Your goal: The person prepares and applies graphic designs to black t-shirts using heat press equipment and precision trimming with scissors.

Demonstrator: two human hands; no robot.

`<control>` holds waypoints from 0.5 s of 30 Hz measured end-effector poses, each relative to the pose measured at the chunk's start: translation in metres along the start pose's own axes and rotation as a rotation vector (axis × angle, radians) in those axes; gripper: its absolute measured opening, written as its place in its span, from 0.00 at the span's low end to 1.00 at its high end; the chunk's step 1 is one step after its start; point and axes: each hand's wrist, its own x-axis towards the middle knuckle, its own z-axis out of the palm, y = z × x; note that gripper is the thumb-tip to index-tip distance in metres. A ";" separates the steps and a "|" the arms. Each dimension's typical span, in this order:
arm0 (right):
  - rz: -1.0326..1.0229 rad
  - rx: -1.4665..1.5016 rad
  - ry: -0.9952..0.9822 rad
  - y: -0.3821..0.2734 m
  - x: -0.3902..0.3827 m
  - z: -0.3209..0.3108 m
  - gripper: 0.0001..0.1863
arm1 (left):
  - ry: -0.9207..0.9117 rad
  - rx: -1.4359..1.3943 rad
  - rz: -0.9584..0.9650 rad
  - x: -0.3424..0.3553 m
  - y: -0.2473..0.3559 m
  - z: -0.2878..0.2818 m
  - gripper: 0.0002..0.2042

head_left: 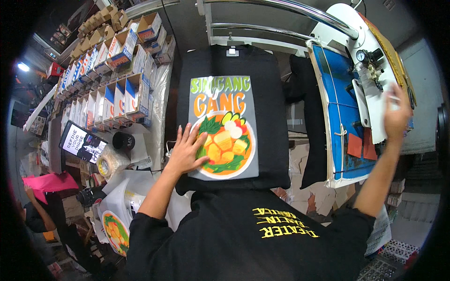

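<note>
A black T-shirt (272, 117) is spread out in front of me, its collar at the far end. On its chest lies a greyish rectangular print transfer sheet (222, 105) with green and orange lettering above a colourful bowl of food. My left hand (188, 152) rests flat on the lower left of this sheet, fingers spread. Off to the right, my right hand (397, 112) is raised beside the white machine part that carries an air regulator with a round gauge (368, 57). Motion blurs its fingers, and whether it touches the machine cannot be made out.
Cardboard bins (117, 100) fill the left side, beside a tape roll (107, 161). More printed sheets (116, 229) hang at the lower left. A blue-faced board (335, 98) stands at right, under metal rails (290, 8). At far left, another person holds pink cloth (51, 183).
</note>
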 end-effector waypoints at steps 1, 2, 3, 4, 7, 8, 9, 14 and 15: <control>-0.058 0.152 -0.105 -0.040 -0.025 0.026 0.19 | 0.040 -0.012 -0.006 0.009 0.003 0.009 0.40; -0.130 0.276 -0.219 -0.078 -0.050 0.052 0.19 | 0.052 -0.015 -0.020 0.019 0.008 0.017 0.40; -0.192 0.368 -0.332 -0.111 -0.077 0.075 0.20 | 0.061 -0.024 -0.003 0.032 0.014 0.021 0.40; -0.237 0.451 -0.423 -0.139 -0.108 0.098 0.20 | 0.047 -0.020 0.005 0.041 0.020 0.022 0.39; -0.288 0.526 -0.536 -0.195 -0.198 0.139 0.25 | 0.008 -0.076 0.051 0.053 0.020 0.019 0.38; -0.274 0.494 -0.553 -0.209 -0.220 0.143 0.28 | -0.006 -0.097 0.063 0.054 0.017 0.017 0.38; -0.261 0.465 -0.573 -0.219 -0.236 0.144 0.30 | 0.003 -0.088 0.080 0.054 0.014 0.017 0.37; -0.215 0.387 -0.574 -0.228 -0.273 0.151 0.34 | 0.154 -0.069 -0.009 0.039 0.009 0.013 0.32; -0.200 0.394 -0.577 -0.227 -0.275 0.150 0.34 | 0.180 -0.090 -0.073 0.034 0.010 0.011 0.32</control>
